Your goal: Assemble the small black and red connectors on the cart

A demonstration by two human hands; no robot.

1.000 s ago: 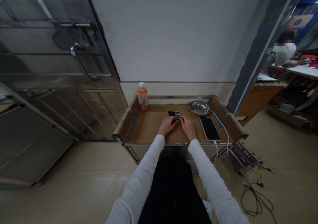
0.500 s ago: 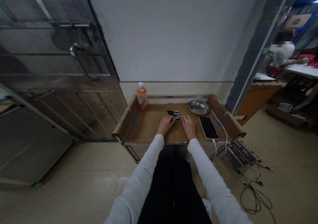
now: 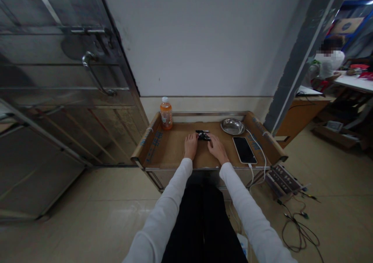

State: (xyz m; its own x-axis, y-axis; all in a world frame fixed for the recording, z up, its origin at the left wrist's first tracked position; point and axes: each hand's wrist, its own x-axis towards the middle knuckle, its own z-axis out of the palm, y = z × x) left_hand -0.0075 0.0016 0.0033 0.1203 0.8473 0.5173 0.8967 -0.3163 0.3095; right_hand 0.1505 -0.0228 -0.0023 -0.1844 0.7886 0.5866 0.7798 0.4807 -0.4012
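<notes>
Several black pen-like sticks with silvery parts [image 3: 203, 135] lie side by side on the cardboard-covered top of a small cart [image 3: 175, 150]. At their left ends rests my left hand [image 3: 190, 145], its fingers stretched forward and nothing visible inside the hand. My right hand [image 3: 217, 147] lies at their right ends, fingers extended and touching or nearly touching them. The sticks are small in view, so their exact kind is hard to make out, and the fingertips partly cover their ends.
A bottle of orange drink [image 3: 166, 115] stands at the cart's back left. On the right are a steel bowl [image 3: 232, 126] and a phone [image 3: 244, 150] with a white cable [image 3: 264, 154]. A metal door [image 3: 64, 80] is at left; a person [image 3: 330, 63] sits far right.
My fingers held one stick between both hands in front of the others; it now lies with the group. Both hands have loosened and flattened out at the ends of the row.
</notes>
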